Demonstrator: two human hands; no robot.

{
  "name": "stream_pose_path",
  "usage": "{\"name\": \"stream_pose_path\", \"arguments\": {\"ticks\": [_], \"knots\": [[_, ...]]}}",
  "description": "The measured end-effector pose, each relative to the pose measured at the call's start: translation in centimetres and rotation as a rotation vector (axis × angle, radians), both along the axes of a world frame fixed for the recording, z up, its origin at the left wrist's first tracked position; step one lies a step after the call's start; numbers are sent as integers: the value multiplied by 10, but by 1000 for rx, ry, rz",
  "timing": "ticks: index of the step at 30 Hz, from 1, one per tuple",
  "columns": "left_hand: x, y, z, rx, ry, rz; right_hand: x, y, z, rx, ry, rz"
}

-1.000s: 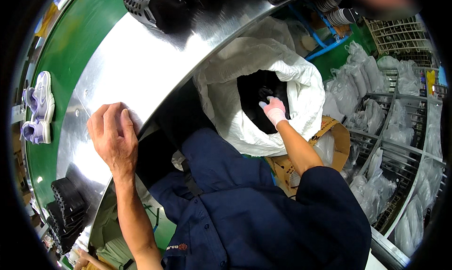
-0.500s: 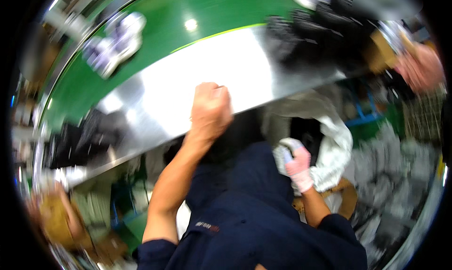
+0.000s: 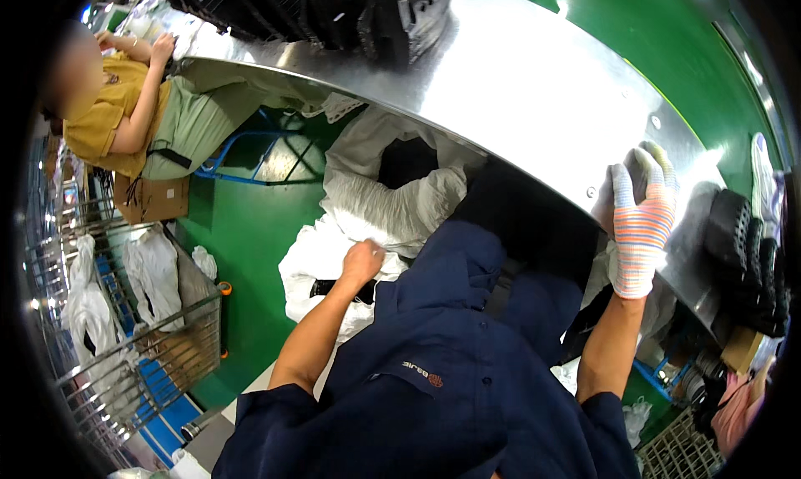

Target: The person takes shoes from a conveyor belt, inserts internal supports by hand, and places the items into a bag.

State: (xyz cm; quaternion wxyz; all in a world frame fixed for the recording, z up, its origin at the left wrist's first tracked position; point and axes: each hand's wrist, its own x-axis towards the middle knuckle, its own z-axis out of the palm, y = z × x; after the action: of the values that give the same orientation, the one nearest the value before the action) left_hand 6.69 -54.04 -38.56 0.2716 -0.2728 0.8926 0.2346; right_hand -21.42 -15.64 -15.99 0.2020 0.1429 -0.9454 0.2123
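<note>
My left hand (image 3: 363, 264) is bare, low on the left, over a white sack (image 3: 302, 266) on the floor. Its fingers are curled and slightly blurred; what they hold, if anything, is hidden. Something black (image 3: 332, 288) shows in that sack's opening. Close by stands a second white sack (image 3: 396, 205), its mouth open on a dark inside. My right hand (image 3: 644, 216) wears a striped knit glove. It is open and lies on the front edge of the metal table (image 3: 509, 78), fingers stretched out, holding nothing.
Black shoe soles (image 3: 396, 20) stand in a row at the table's far left, more (image 3: 738, 245) at the right. Beyond runs a green belt (image 3: 576, 20). A person in yellow (image 3: 125, 120) sits at the left. A wire cart (image 3: 158, 337) holds white bags.
The view has swung to the left. My left hand has gone from above the table down to the white sack. My right hand has come up from the sack at the right onto the table edge.
</note>
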Motion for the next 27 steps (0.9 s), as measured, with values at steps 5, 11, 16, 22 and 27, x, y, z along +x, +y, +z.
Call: {"name": "stream_pose_path", "arguments": {"ticks": [5, 11, 16, 22, 27], "knots": [[160, -33, -88, 134, -369, -332, -4, -11, 2, -52, -48, 38], [223, 12, -124, 431, -6, 34, -11, -2, 1, -156, -138, 35], [155, 40, -95, 534, -98, 197, -4, -1, -7, -300, -169, 13], [145, 10, -117, 420, -135, 14, -2, -13, 3, -61, -17, 19], [95, -24, -103, 381, -66, 291, 2, -15, 11, -129, -41, -8]]}}
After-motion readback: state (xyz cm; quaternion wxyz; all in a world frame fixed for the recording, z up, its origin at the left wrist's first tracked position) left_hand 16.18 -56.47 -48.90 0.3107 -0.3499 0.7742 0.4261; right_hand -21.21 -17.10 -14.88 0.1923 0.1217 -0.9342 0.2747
